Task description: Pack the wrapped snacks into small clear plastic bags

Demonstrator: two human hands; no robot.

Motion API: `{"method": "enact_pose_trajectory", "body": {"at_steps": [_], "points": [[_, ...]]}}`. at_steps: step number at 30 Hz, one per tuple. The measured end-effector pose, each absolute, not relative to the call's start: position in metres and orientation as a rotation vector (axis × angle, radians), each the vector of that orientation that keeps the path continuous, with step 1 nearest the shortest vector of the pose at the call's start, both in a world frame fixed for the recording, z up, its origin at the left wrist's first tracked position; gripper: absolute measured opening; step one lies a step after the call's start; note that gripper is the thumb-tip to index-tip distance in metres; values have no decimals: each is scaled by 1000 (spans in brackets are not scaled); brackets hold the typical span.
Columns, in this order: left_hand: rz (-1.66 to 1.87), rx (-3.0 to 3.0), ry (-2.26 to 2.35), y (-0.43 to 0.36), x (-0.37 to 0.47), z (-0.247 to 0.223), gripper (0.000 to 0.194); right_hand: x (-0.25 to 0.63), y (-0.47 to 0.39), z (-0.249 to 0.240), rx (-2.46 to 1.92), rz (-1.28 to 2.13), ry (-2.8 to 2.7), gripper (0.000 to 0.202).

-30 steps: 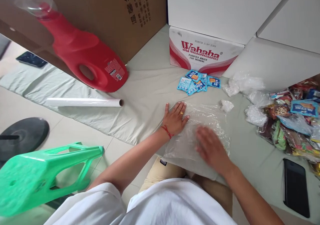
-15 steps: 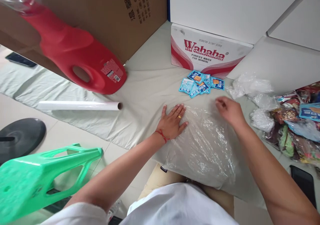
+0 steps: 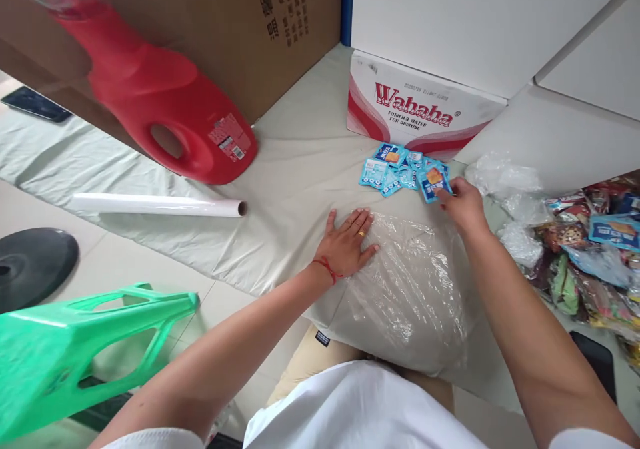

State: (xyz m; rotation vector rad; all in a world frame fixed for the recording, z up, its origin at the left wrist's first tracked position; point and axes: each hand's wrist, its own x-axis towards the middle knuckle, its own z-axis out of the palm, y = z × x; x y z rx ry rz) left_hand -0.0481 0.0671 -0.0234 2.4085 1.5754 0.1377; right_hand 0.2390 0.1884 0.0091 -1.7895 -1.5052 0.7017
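My left hand [image 3: 346,242] lies flat with fingers spread on the cloth and the upper left edge of a clear plastic bag [image 3: 407,282]. Between the thumb and fingers of my right hand [image 3: 464,206] is a blue snack packet [image 3: 433,182], pinched at its lower right corner. Just behind it, several more blue snack packets [image 3: 387,172] lie overlapping in a small pile. The held packet partly covers the right end of that pile. The clear bag is spread out flat in front of my lap.
A white and red water carton [image 3: 410,99] stands behind the packets. To the left are a red jug [image 3: 185,116], a white roll [image 3: 160,204] and a green plastic stool [image 3: 100,342]. Crumpled clear bags [image 3: 505,176] and assorted packaged snacks [image 3: 590,256] lie to the right.
My right hand has reached the right side of the pile and now pinches a blue snack packet. My left hand stays flat at the bag's edge. The view has shifted slightly.
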Motion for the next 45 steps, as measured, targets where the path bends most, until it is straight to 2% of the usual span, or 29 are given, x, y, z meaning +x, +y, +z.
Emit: {"method": "enact_pose_trajectory", "body": {"at_steps": [2,5,9,13,17,21,26,29,37,42,45], "points": [[147,2425,1575,67,-48,-25,73,249,151,17,-1756,754,-1502,29],[163,2442,1582,67,-47,-26,70,250,96,29,-1680,710,-1804,27],[165,2444,1595,66,-47,-25,68,235,46,29,-1219,359,-2230,17],[165,2450,1607,65,-46,-25,69,228,19,4,-952,89,-2478,40],[151,2453,1621,65,-46,-25,67,237,-1,-14,-947,53,-2625,40],[163,2459,1628,65,-45,-26,67,235,-12,-3,-1014,176,-2529,33],[165,2463,1638,64,-44,-26,68,212,-11,1,-1074,233,-2602,50],[156,2453,1632,64,-44,-25,67,209,-9,-7,-1081,323,-2727,54],[158,2435,1609,65,-46,-24,68,198,-21,17,-1201,629,-2481,44],[180,2421,1599,65,-47,-22,67,154,-55,26,-855,1129,-2697,62],[198,2407,1590,65,-48,-21,67,137,-62,31,-714,1409,-2682,60]]}}
